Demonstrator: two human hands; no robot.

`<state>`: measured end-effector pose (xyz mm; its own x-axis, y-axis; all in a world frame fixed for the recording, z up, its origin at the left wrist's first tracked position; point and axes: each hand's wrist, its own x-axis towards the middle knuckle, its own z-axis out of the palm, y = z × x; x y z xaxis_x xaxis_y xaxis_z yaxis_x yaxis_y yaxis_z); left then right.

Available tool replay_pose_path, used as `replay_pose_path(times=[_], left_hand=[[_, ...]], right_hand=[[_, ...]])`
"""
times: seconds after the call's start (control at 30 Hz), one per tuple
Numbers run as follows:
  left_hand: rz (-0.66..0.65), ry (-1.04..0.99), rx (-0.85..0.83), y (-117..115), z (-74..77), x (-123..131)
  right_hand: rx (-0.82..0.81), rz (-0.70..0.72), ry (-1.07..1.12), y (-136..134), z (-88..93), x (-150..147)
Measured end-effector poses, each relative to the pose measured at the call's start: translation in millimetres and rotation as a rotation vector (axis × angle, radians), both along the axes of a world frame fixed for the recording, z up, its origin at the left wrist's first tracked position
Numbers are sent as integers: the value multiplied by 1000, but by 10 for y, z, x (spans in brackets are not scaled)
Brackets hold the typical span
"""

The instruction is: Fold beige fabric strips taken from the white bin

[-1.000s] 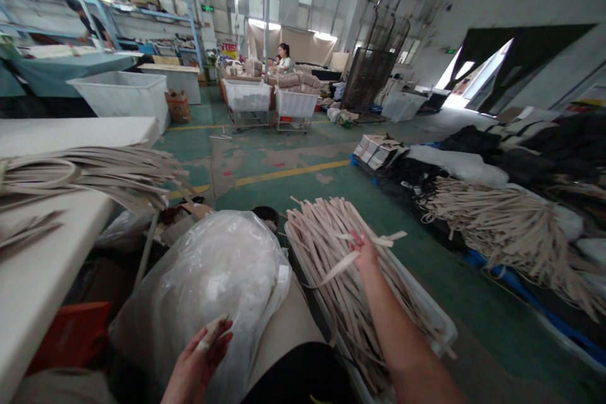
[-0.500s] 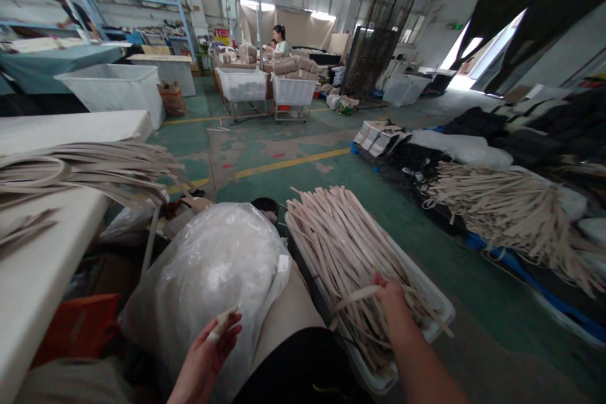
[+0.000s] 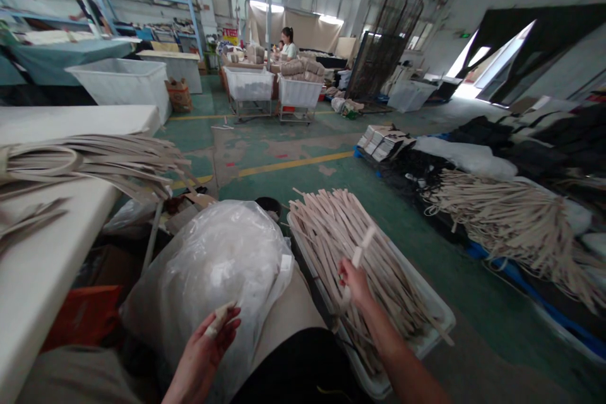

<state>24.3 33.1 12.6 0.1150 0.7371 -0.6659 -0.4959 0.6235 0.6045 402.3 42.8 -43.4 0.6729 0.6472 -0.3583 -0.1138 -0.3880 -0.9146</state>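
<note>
My right hand (image 3: 353, 279) is closed on a beige fabric strip (image 3: 364, 243), whose end stands up past my fingers, blurred by motion. Below it, many similar beige strips (image 3: 331, 221) lie lengthwise in a long white plastic tub (image 3: 442, 315). My left hand (image 3: 213, 336) is half curled with its fingers apart, and pale wrapping covers part of them. Nothing else shows in it. Right behind that hand bulges a large clear plastic bag (image 3: 227, 252) with whitish contents; whether they touch I cannot tell.
On the left, a white table (image 3: 89, 214) carries another bundle of strips (image 3: 118, 154). An orange bag (image 3: 83, 315) lies beneath it. More strips (image 3: 511, 214) lie piled on the right over a blue pallet (image 3: 497, 265). White carts (image 3: 298, 93) and a seated person (image 3: 288, 47) are farther off.
My right hand has moved left and up over the tub with the strip, whose free end now points up and to the right. My left hand has barely moved.
</note>
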Motion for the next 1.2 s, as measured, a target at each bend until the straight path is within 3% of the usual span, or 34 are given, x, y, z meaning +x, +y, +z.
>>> replay_pose_path(times=[0.1,0.2,0.33,0.43,0.6,0.73,0.87,0.93,1.0,1.1,1.2], left_hand=[[-2,13,-10,9,-14,26],[-11,46,-17,26,-53,40],[-12,43,0,30,-118,23],[0,34,14,18,-142,8],[-14,33,42,13,-200,18],[-71,78,49,28,-161,47],[-418,195,212,-16,107,123],[-618,186,300,-85,260,185],[-724,129,307,-170,353,252],[-614,-3,258,-250,323,317],[-263,-137,213,-185,183,287]], right_hand=[[-54,440,-162,264,163,-379],[-83,784,-350,567,330,-680],[-172,1056,-602,841,415,-943],[-285,1180,-731,871,377,-1038],[-392,1227,-870,753,338,-1061],[-365,1182,-897,701,473,-1076],[-284,1136,-818,678,770,-1175],[-236,1141,-735,636,944,-1269],[-188,1159,-656,567,1106,-1384],[-73,1175,-548,437,1297,-1557],[41,1164,-403,327,1389,-1686]])
